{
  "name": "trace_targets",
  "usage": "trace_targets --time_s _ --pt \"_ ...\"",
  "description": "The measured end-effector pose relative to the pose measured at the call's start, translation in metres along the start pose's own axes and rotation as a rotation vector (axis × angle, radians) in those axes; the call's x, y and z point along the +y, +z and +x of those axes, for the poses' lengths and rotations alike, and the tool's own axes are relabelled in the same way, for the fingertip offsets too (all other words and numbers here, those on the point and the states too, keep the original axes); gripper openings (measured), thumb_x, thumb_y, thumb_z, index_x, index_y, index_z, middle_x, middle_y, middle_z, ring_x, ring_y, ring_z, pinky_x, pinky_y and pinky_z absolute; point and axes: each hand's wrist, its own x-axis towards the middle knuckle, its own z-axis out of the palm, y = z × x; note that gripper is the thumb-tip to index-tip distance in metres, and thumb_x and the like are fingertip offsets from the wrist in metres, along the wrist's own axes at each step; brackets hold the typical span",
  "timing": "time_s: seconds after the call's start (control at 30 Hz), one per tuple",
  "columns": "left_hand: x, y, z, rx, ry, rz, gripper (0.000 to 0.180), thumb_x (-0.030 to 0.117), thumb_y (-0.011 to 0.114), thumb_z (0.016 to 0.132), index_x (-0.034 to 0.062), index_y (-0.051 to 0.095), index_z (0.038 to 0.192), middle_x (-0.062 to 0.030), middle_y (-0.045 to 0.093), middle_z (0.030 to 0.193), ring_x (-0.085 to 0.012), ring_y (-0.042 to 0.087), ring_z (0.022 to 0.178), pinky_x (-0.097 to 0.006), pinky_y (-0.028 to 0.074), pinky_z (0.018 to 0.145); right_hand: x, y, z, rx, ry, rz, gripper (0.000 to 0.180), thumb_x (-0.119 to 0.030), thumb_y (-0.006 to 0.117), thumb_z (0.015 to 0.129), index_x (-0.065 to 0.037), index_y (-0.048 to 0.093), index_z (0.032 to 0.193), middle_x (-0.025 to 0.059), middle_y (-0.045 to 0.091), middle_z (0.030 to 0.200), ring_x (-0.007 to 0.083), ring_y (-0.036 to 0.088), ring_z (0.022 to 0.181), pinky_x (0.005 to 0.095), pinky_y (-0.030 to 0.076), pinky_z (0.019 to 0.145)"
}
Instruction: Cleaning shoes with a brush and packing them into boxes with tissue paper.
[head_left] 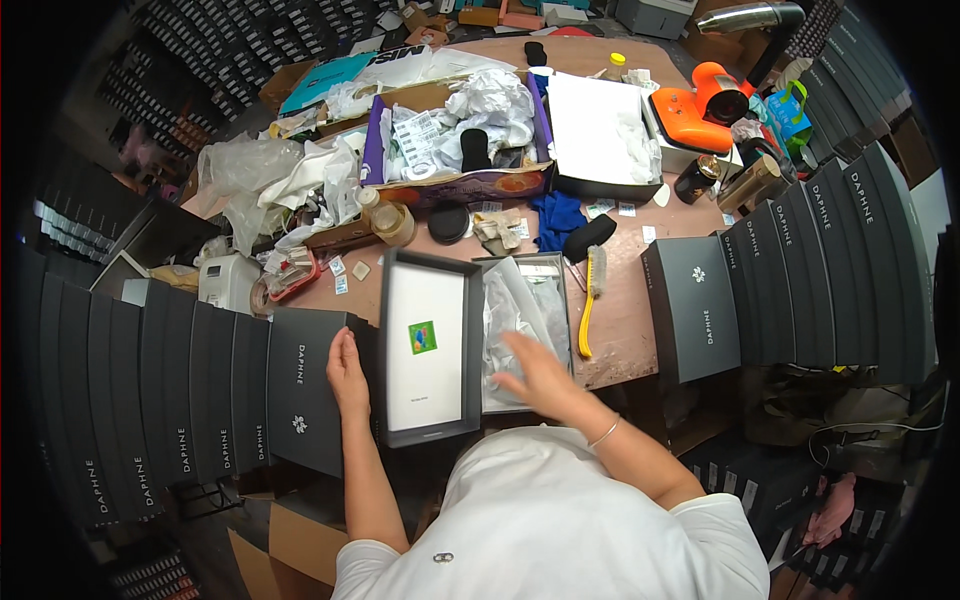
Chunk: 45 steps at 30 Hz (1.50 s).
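From the head view, the brown worktable (640,320) is crowded nearly edge to edge, and dark shelving packed with small boxes closes off the far wall. Rows of upright black shoeboxes with white lettering on their ends (170,400) stand along the person's left, and a second rank (830,270) lines the right, with 1 flat black box bearing a small white emblem (692,305) lying beside it.

At the centre sits an upturned black box lid with a white inside and a small green square sticker (425,345). Touching its right side is the open black shoebox lined with crumpled white tissue paper (525,320).

The left hand (347,375) lies flat, fingers together, against the lid's left edge and the neighbouring black box. The right hand (540,375), fingers spread, presses down on the tissue inside the open box; it pinches nothing that I can see.

Just right of that box lies a yellow-handled brush (588,305). Further back, a purple cardboard carton (455,150) holds wadded white paper and printed label strips, and a white-lined open box (600,135) sits next to it. An orange device (705,100) rests at the far right corner.
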Motion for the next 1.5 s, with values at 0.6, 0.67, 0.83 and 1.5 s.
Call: trace_targets --time_s 0.6,0.67,0.83,1.5 --pt "-0.011 0.194 -0.022 -0.773 0.625 0.238 0.031 0.02 0.051 0.091 0.0021 0.06 0.115 -0.0194 0.061 0.115 -0.0337 0.052 0.117 -0.046 0.033 0.106 0.064 0.083 -0.03 -0.043 0.144 -0.317 0.043 -0.018 0.069 0.076 0.005 0.053 0.108 0.0238 0.059 0.101 0.0396 0.058 0.098 0.045 0.048 0.083" --pt "-0.01 0.187 -0.021 -0.768 0.664 0.306 0.028 0.015 0.055 0.089 0.0015 0.061 0.113 -0.0207 0.061 0.114 -0.034 0.055 0.114 -0.041 0.041 0.099 0.075 0.088 -0.016 -0.13 0.277 -0.35 0.034 -0.017 0.067 0.076 0.004 0.057 0.1 0.0244 0.06 0.099 0.0416 0.059 0.094 0.0472 0.048 0.081" --pt "0.022 0.172 -0.022 -0.501 0.346 -0.043 0.03 0.012 0.058 0.09 -0.0024 0.059 0.117 -0.0155 0.063 0.114 -0.025 0.059 0.109 -0.035 0.043 0.095 0.105 0.078 -0.001 -0.196 0.315 -0.108 0.026 -0.02 0.058 0.073 0.003 0.062 0.085 0.0269 0.063 0.089 0.0417 0.062 0.085 0.049 0.048 0.077" --pt "-0.025 0.085 -0.027 -0.577 -0.764 -0.952 0.039 0.036 0.044 0.087 0.006 0.061 0.106 -0.0106 0.065 0.107 -0.0283 0.06 0.104 -0.046 0.047 0.092 -0.054 0.016 0.012 0.331 -0.593 -0.369 0.01 -0.016 0.057 0.07 -0.008 0.058 0.077 0.0052 0.052 0.081 0.0236 0.052 0.091 0.0486 0.035 0.095"
